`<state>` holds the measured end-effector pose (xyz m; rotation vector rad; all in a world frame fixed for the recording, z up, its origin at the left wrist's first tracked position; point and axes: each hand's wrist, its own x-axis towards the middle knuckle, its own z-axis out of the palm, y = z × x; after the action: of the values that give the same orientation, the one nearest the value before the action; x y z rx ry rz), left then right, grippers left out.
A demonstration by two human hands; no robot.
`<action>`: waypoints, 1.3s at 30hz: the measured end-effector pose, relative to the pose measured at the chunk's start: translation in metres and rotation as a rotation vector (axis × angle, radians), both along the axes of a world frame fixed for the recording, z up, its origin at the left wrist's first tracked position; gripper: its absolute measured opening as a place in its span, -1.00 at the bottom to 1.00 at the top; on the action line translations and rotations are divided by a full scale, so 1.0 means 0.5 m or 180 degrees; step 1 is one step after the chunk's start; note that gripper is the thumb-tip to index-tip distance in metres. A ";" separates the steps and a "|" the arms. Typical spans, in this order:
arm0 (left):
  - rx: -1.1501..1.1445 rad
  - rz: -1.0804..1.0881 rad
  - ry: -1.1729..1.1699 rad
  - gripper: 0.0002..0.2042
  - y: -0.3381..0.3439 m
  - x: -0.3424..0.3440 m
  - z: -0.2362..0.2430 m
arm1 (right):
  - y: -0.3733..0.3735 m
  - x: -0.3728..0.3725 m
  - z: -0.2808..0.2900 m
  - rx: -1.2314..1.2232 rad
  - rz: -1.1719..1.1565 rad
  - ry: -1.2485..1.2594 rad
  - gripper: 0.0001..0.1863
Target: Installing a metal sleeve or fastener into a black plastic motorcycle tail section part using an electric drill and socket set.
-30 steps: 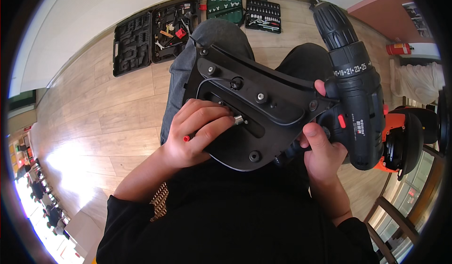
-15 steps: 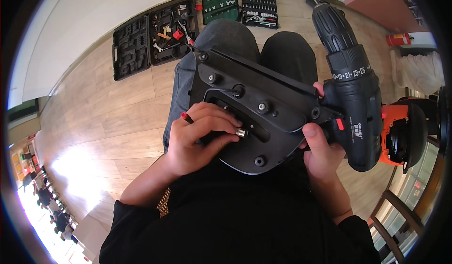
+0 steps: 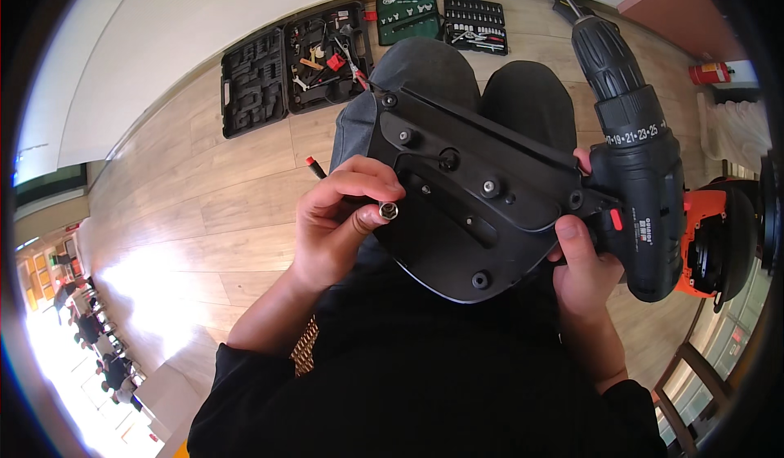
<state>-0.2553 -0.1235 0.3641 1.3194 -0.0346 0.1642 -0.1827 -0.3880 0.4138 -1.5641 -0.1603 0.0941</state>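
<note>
My left hand [image 3: 336,237] pinches a small silver socket [image 3: 389,211], its opening toward the camera; beside it pokes a dark cable end with a red tip [image 3: 311,164]. A black plastic panel [image 3: 457,246] with bolts and a slot [image 3: 482,232] lies across my knees. My right hand [image 3: 581,264] grips at the panel's right edge, thumb on top, where a black cordless drill [image 3: 641,213] with a red switch stands over it, bit pointing up. Whether those fingers hold the panel, the drill or both is partly hidden.
On the wooden floor [image 3: 188,197] lie a black tool case [image 3: 253,82], a green wrench roll [image 3: 406,5] and a socket set [image 3: 474,25]. An orange-and-black object [image 3: 702,237] stands right. A red extinguisher [image 3: 707,73] is by the wall. Small figures of people show far left.
My left hand has drawn the socket up and left out of the slot's area, turning its end toward the camera. The view has shifted slightly.
</note>
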 end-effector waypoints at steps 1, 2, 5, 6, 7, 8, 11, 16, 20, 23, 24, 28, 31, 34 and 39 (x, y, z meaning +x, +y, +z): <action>-0.0024 -0.0003 -0.0007 -0.85 0.000 0.000 0.000 | -0.001 0.000 -0.002 0.0000 0.0003 0.0000 -0.29; -0.0025 0.0002 -0.0006 -0.85 0.000 0.000 -0.001 | -0.002 0.000 -0.004 -0.0029 0.0037 -0.0069 -0.30; -0.0041 0.0031 -0.0016 -0.85 0.000 -0.001 -0.001 | -0.001 -0.001 -0.003 -0.0020 0.0041 -0.0058 -0.30; -0.0043 0.0020 -0.0002 -0.85 0.000 0.000 0.000 | 0.000 -0.002 -0.001 0.0021 0.0005 0.0022 -0.31; -0.0047 0.0010 0.0011 -0.84 0.000 0.000 0.001 | 0.001 -0.003 0.001 0.0017 0.0009 0.0023 -0.31; -0.0053 0.0012 0.0012 -0.84 0.000 0.001 0.001 | 0.002 -0.004 0.005 0.0036 -0.0021 0.0145 -0.30; -0.0066 0.0023 0.0050 -0.85 0.002 0.000 -0.001 | 0.001 -0.004 -0.006 -0.0046 -0.0060 0.0137 -0.25; -0.0121 -0.0066 -0.0052 -0.85 0.006 0.000 -0.002 | -0.007 0.001 -0.037 -0.0102 -0.0208 -0.0399 -0.20; -0.0192 -0.0013 -0.0035 -0.84 0.003 0.003 -0.002 | 0.002 0.001 -0.020 -0.0053 -0.0170 -0.0177 -0.18; -0.0171 -0.0030 -0.0063 -0.84 0.005 0.002 -0.007 | 0.001 0.002 -0.001 0.0079 -0.0075 0.0024 -0.19; -0.0187 0.0002 -0.0034 -0.83 0.004 0.002 -0.006 | -0.001 0.001 0.003 0.0004 -0.0004 0.0161 -0.23; -0.0240 0.0029 -0.0034 -0.81 0.006 0.003 -0.010 | -0.004 0.000 -0.001 -0.0163 -0.0043 0.0250 0.00; -0.0244 0.0038 -0.0047 -0.79 0.006 0.002 -0.008 | -0.005 0.001 -0.005 -0.0128 -0.0062 0.0128 0.04; -0.0281 0.0065 0.0034 -0.79 0.005 0.001 -0.007 | -0.005 0.002 -0.013 -0.0103 -0.0084 -0.0001 0.08; -0.0298 0.0006 -0.0004 -0.80 0.006 0.003 -0.007 | -0.004 0.004 -0.024 -0.0042 -0.0114 -0.0207 0.15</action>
<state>-0.2540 -0.1205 0.3607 1.2259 -0.0264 0.1662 -0.1807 -0.3902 0.4020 -1.5835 -0.1830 0.0162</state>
